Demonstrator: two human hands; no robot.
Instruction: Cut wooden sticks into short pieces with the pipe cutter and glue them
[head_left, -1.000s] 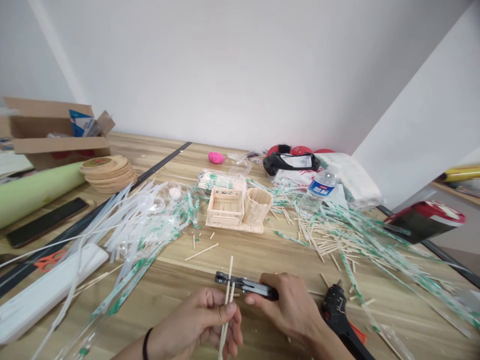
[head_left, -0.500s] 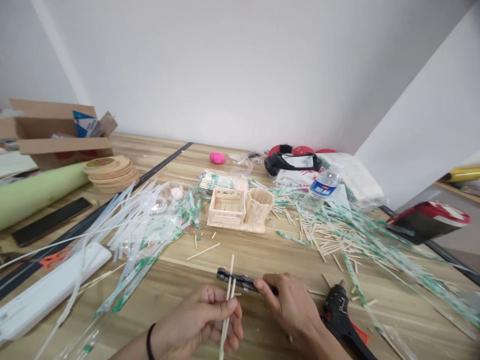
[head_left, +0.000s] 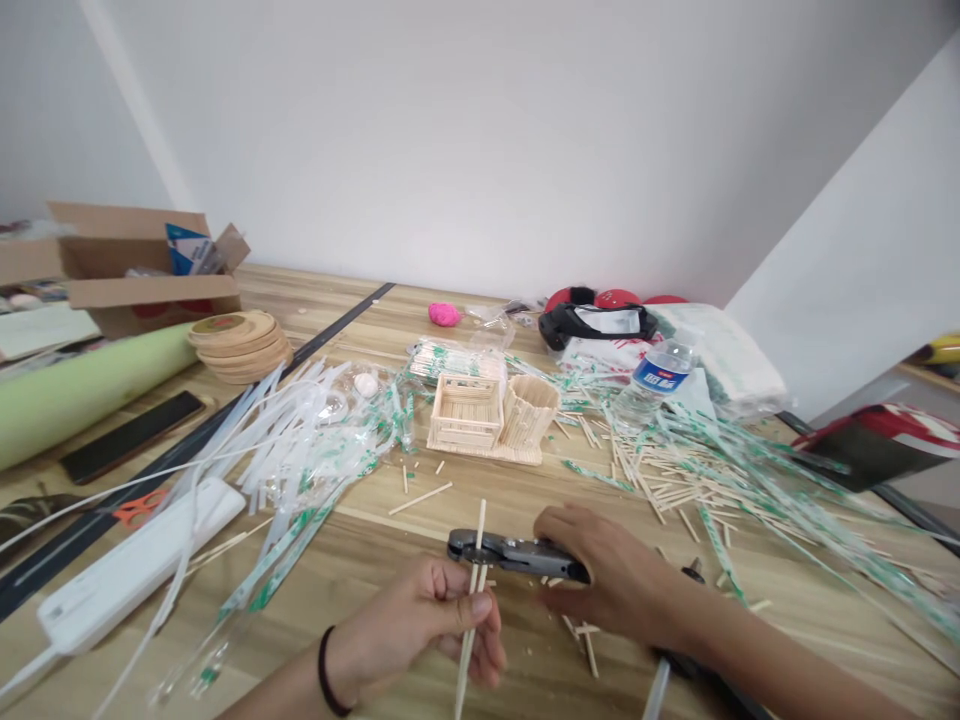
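Observation:
Two thin wooden sticks [head_left: 466, 645] are pinched between the thumb and fingers of my left hand [head_left: 439, 620], pointing away from me. My right hand [head_left: 600, 570] is closed round the handle end of dark metal pliers [head_left: 514, 553]. The jaws of the pliers are at the sticks, just beyond my left fingertips; one stick reaches past them. Farther back stands a small stick-built piece, with an open square box [head_left: 466, 412] on the left and a round cup [head_left: 529, 415] on the right, both on one flat base.
A glue gun [head_left: 694, 675] lies partly under my right forearm. Cut sticks [head_left: 667, 475] and green-white wrappers spread to the right, near a bottle [head_left: 656, 380]. On the left are a white power strip [head_left: 142, 565], orange scissors [head_left: 141, 507], a phone [head_left: 135, 437] and a cardboard box [head_left: 154, 292].
The pliers now show more of their length, and my right hand has shifted up and right with its forearm swung across the glue gun. One stick looks shorter beyond the jaws. The view has shifted slightly.

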